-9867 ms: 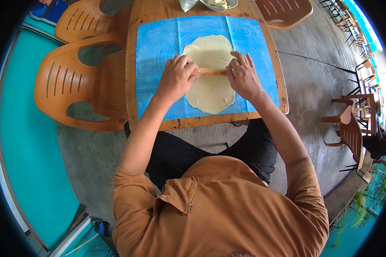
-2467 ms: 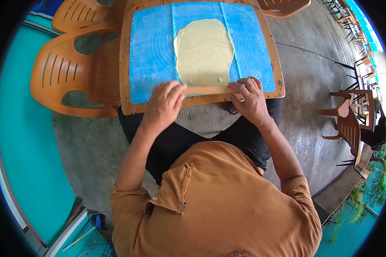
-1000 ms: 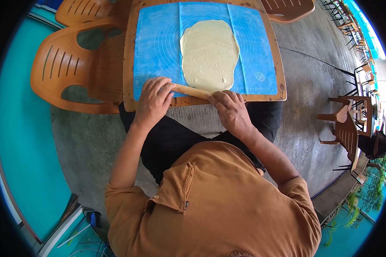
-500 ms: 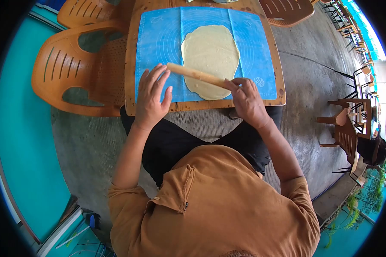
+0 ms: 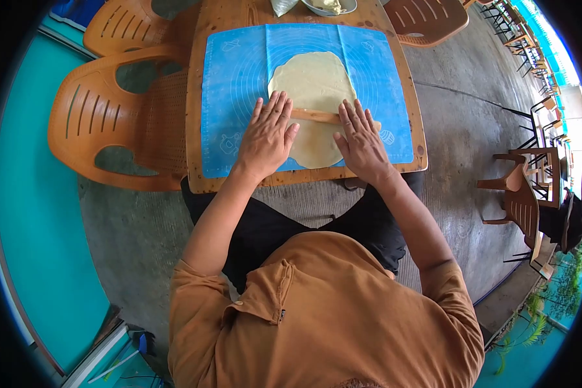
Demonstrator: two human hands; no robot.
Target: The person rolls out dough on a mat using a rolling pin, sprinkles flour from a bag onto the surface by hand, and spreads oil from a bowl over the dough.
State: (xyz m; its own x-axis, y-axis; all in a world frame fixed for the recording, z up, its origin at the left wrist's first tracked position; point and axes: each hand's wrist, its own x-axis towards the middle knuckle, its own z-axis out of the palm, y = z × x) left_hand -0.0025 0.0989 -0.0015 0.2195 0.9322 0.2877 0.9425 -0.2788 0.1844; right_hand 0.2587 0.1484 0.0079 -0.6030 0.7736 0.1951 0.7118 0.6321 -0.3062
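A wooden rolling pin (image 5: 315,116) lies across a flat, pale sheet of dough (image 5: 312,77). My left hand (image 5: 267,139) rests on the pin's left end, fingers stretched out flat. On the pin's right end lies my right hand (image 5: 362,141), its fingers also extended and slightly apart. Neither hand wraps round the pin. Under the dough spreads a blue baking mat (image 5: 233,84) with printed circles and two fold lines. The dough's lower part shows between my wrists, close to the mat's near edge.
The mat lies on a wooden table (image 5: 239,14). At its far end are a bowl (image 5: 330,6) with pale contents and a plastic bag (image 5: 282,6). Orange plastic chairs (image 5: 119,119) stand along the left side, and a brown chair (image 5: 427,19) at the far right.
The rolling pin has come down onto the dough from a tilted, raised position. My right hand has released its grip and flattened. Both hands now press on the pin's ends.
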